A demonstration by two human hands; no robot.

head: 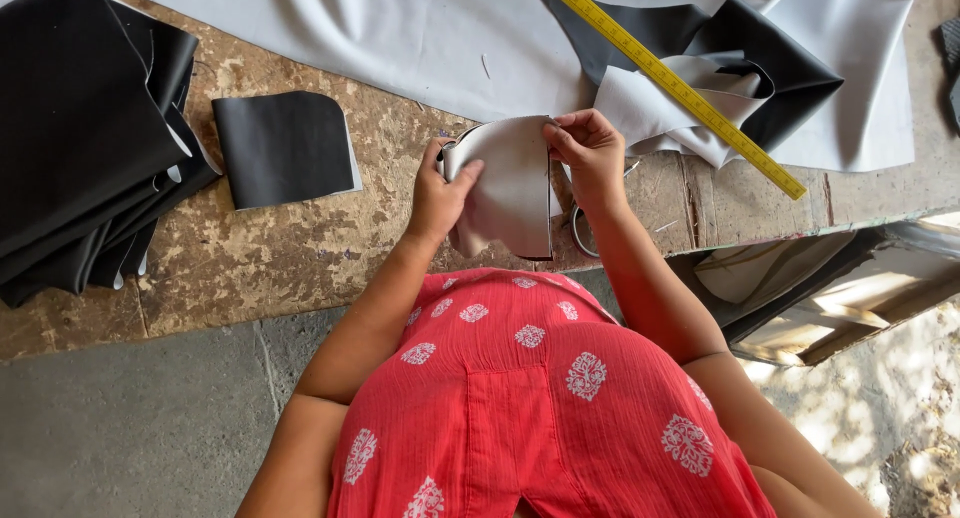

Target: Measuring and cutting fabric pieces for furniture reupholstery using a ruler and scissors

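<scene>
Both hands hold a curved grey piece of material (515, 188) above the worn wooden table (290, 248). My left hand (440, 193) grips its left edge, thumb on the face. My right hand (590, 153) pinches its upper right corner. The piece bends into an arc between them. Under my right wrist the loop handles of scissors (580, 230) lie on the table, mostly hidden.
A yellow measuring rule (670, 78) lies diagonally over black and grey offcuts (760, 68) at the back right. A large grey sheet (400, 28) covers the far table. A black cut piece (285, 148) and a folded black stack (85, 138) lie left. Table edge drops off right.
</scene>
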